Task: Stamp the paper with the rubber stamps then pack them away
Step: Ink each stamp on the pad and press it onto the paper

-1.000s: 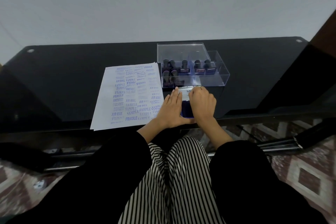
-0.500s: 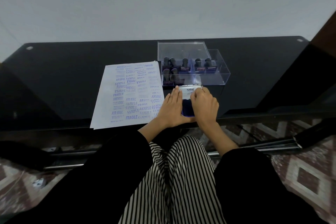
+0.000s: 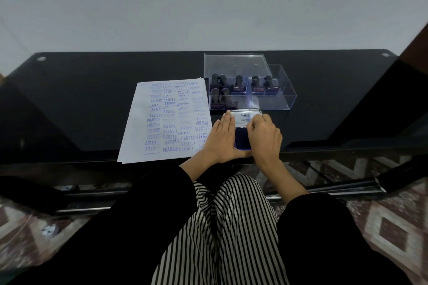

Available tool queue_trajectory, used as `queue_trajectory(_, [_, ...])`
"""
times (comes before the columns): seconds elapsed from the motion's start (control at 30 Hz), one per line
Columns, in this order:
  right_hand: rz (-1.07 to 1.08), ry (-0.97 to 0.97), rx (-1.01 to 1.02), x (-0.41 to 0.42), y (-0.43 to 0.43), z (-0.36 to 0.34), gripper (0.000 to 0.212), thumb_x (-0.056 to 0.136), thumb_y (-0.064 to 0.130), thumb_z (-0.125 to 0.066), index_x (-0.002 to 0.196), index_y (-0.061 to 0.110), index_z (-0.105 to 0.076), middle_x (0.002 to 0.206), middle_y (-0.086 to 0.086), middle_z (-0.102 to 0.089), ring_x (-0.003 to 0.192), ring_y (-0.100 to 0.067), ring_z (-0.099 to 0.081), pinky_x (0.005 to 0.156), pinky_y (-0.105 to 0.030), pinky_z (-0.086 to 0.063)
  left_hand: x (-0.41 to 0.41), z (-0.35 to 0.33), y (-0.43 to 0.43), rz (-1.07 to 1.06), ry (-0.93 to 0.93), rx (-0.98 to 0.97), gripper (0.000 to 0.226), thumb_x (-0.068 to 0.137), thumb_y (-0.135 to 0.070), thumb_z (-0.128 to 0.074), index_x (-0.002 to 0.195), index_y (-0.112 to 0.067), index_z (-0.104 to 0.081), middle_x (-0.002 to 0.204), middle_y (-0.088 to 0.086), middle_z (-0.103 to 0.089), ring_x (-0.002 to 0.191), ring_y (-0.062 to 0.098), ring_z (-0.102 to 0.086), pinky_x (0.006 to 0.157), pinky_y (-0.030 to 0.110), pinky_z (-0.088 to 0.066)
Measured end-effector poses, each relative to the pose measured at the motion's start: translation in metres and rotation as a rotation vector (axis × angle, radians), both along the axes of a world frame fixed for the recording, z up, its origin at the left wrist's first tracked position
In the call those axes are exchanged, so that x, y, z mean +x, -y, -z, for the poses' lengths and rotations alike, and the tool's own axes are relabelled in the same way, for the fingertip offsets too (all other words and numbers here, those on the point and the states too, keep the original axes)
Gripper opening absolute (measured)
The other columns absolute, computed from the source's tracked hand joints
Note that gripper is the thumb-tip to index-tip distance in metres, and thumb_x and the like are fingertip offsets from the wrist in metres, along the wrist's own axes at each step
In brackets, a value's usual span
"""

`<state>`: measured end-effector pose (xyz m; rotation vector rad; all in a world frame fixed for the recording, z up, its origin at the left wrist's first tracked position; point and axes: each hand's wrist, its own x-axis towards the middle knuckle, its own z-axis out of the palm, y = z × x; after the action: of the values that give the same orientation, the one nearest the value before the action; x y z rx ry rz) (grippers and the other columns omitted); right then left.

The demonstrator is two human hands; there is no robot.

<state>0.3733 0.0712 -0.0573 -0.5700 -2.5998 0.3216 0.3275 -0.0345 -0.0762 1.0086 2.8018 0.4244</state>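
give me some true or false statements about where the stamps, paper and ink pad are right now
1. The rubber stamps stand inside the clear plastic box. True.
2. The paper is blank. False: it is covered with blue prints such as SAMPLE, FRAGILE and AIR MAIL.
3. Both hands are on the ink pad, the left hand along its left side and the right hand at its lid. True.
4. The paper lies to the right of the box. False: it lies to the left of it.
5. One hand holds a stamp. False: neither hand does.
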Motion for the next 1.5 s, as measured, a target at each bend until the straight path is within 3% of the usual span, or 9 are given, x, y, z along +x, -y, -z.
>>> queue_trajectory(0.17, [-0.007, 0.037, 0.002, -0.011, -0.001, -0.004, 0.026, 0.097, 0.014, -0.038, 0.086, 0.002, -0.059, 0.097, -0.014, -0.061, 0.071, -0.031, -0.061, 0.055, -0.031, -0.033, 0.000, -0.002, 0.000, 0.013, 0.014, -0.013, 0.116, 0.079, -0.069, -0.051, 0.147, 0.004, 0.010, 0.156, 0.018, 0.017, 0.147, 0.025, 0.013, 0.121, 0.037, 0.004])
queue_trajectory(0.4, [-0.010, 0.049, 0.058, -0.018, -0.002, -0.004, 0.029, 0.097, 0.014, -0.035, 0.085, 0.003, -0.059, 0.097, -0.013, -0.063, 0.074, -0.030, -0.062, 0.056, -0.030, -0.032, 0.000, 0.000, 0.000, 0.010, 0.012, 0.005, 0.117, 0.078, -0.069, -0.052, 0.147, 0.003, 0.008, 0.156, 0.017, 0.016, 0.147, 0.025, 0.013, 0.120, 0.037, 0.004])
queue_trajectory(0.53, [-0.014, 0.006, 0.096, -0.015, -0.002, -0.005, 0.030, 0.095, 0.017, -0.039, 0.078, 0.004, -0.060, 0.085, -0.013, -0.064, 0.062, -0.029, -0.060, 0.051, -0.030, -0.030, 0.000, 0.001, 0.000, 0.008, 0.008, 0.016, 0.117, 0.077, -0.069, -0.052, 0.148, 0.003, 0.007, 0.157, 0.017, 0.015, 0.147, 0.025, 0.011, 0.120, 0.036, 0.004])
queue_trajectory(0.73, [-0.032, -0.144, 0.255, 0.001, 0.000, -0.008, 0.027, 0.075, 0.010, -0.067, 0.051, 0.007, -0.055, 0.052, -0.009, -0.058, 0.030, -0.021, -0.042, 0.044, -0.022, -0.029, 0.000, 0.002, 0.001, 0.009, 0.002, 0.023, 0.116, 0.078, -0.070, -0.052, 0.148, 0.002, 0.006, 0.157, 0.017, 0.015, 0.147, 0.024, 0.012, 0.120, 0.036, 0.004])
queue_trajectory(1.17, [-0.048, -0.081, 0.280, -0.012, -0.001, -0.016, 0.031, 0.071, 0.007, -0.070, 0.045, 0.007, -0.054, 0.040, -0.006, -0.052, 0.028, -0.020, -0.042, 0.042, -0.023, -0.033, 0.000, 0.004, 0.001, -0.001, -0.009, 0.054, 0.119, 0.075, -0.073, -0.051, 0.148, 0.002, 0.005, 0.157, 0.017, 0.013, 0.147, 0.024, 0.009, 0.119, 0.036, 0.003])
queue_trajectory(1.27, [-0.073, -0.038, 0.233, -0.015, -0.002, -0.015, 0.030, 0.080, 0.006, -0.060, 0.051, 0.004, -0.055, 0.046, -0.010, -0.055, 0.034, -0.023, -0.042, 0.044, -0.027, -0.033, 0.000, 0.005, 0.001, -0.002, -0.010, 0.065, 0.119, 0.074, -0.073, -0.052, 0.148, 0.002, 0.004, 0.157, 0.017, 0.013, 0.147, 0.024, 0.009, 0.119, 0.036, 0.003])
queue_trajectory(1.4, [-0.102, 0.038, 0.162, -0.015, -0.008, -0.008, 0.031, 0.094, 0.016, -0.042, 0.071, 0.004, -0.059, 0.072, -0.011, -0.060, 0.054, -0.024, -0.051, 0.050, -0.030, -0.032, 0.001, 0.005, 0.000, -0.005, -0.009, 0.079, 0.120, 0.074, -0.073, -0.053, 0.148, 0.001, 0.005, 0.157, 0.016, 0.013, 0.147, 0.023, 0.009, 0.119, 0.035, 0.003])
queue_trajectory(1.5, [-0.101, 0.066, 0.120, -0.014, -0.007, -0.012, 0.029, 0.094, 0.018, -0.040, 0.068, 0.010, -0.050, 0.073, -0.008, -0.055, 0.056, -0.021, -0.048, 0.051, -0.030, -0.033, 0.001, 0.005, 0.001, -0.009, -0.003, 0.087, 0.120, 0.074, -0.073, -0.053, 0.148, 0.001, 0.006, 0.157, 0.015, 0.014, 0.147, 0.022, 0.010, 0.120, 0.035, 0.004])
